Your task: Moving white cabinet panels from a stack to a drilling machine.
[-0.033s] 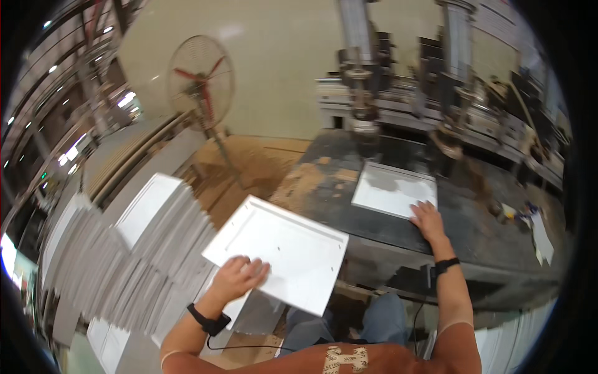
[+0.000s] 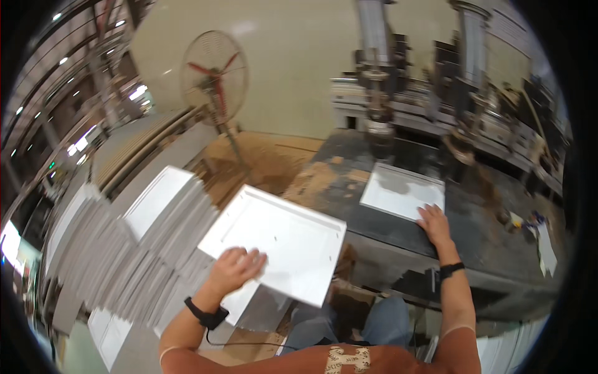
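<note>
My left hand (image 2: 235,272) grips the near-left edge of a white rectangular panel (image 2: 283,240). Its fingers curl over the top face, and the thumb is hidden. A groove runs along the panel's far edge, and several small dark marks dot its face. Part of a stack of panels lies beneath it. To the right, a second white panel (image 2: 398,190) lies flat on the dark machine table (image 2: 349,221). The fingers of my right hand (image 2: 436,225) are spread and rest on that panel's near-right corner.
Tall stacks of panels (image 2: 124,268) stand at the left. Two vertical machine heads (image 2: 379,118) rise behind the table panel. Sawdust (image 2: 261,159) lies beside the table, near a standing fan (image 2: 215,78). A white scrap strip (image 2: 546,249) lies at the table's right.
The view has shifted slightly, so the machine and fan appear farther right. My left hand and its panel have moved slightly left relative to the table. My right hand stays at the other panel's corner.
</note>
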Available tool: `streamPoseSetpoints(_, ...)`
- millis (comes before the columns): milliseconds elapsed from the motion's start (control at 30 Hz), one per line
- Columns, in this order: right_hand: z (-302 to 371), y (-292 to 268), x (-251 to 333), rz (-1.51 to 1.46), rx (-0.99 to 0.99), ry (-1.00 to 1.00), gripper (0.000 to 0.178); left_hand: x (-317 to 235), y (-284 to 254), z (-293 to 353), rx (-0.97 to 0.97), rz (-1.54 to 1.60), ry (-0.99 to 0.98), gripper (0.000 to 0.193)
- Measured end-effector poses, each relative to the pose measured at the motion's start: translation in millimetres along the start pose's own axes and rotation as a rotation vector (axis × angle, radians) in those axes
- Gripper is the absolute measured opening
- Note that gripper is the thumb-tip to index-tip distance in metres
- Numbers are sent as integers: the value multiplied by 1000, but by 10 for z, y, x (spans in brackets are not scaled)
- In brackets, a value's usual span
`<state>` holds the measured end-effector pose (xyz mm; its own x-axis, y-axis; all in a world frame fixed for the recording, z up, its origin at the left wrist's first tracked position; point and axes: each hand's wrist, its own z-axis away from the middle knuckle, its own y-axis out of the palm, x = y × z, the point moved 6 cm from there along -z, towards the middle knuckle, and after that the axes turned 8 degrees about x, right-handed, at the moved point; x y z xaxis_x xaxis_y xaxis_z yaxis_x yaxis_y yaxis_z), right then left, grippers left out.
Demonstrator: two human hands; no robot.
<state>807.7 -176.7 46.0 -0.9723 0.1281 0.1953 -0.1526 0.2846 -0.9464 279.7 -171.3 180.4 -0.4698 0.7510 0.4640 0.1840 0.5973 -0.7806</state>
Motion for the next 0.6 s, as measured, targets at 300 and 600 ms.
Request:
streamPoseSetpoints(300,120,-401,398,54,-2,127,46,2066,-157,645,115,-391,-737,24)
streamPoseSetpoints(600,2085,-2316,-708,233,-316,244,48,2687,580,1310,186,-440,-885,45)
